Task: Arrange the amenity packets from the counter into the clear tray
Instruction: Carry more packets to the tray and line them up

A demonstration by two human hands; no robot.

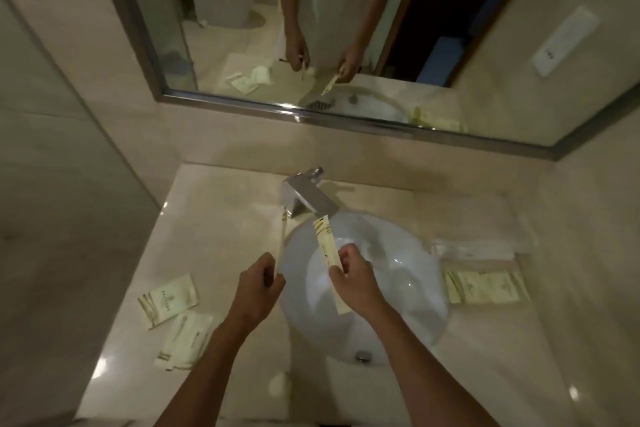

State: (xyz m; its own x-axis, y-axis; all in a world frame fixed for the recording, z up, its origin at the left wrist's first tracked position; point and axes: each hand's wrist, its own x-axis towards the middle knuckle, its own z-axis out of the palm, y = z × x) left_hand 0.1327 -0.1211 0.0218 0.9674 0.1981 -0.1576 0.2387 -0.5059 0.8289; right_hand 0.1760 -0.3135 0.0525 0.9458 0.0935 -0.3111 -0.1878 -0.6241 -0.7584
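Observation:
My left hand point(258, 284) grips a long thin cream packet point(281, 239) that points up toward the faucet. My right hand point(353, 279) holds another long cream packet point(325, 243) over the sink, tilted up-left. On the counter to the left lie a square cream packet point(168, 300) and a pale packet point(185, 341) below it. On the right, several cream packets point(485, 286) lie side by side, seemingly inside a clear tray point(519, 262) whose edges I can barely make out.
A white round sink point(398, 288) fills the counter's middle, with a chrome faucet point(306, 199) behind it. A folded white towel point(478, 246) lies right of the sink. A wall mirror point(311, 28) hangs above the counter. A small white round item point(278, 385) sits near the front edge.

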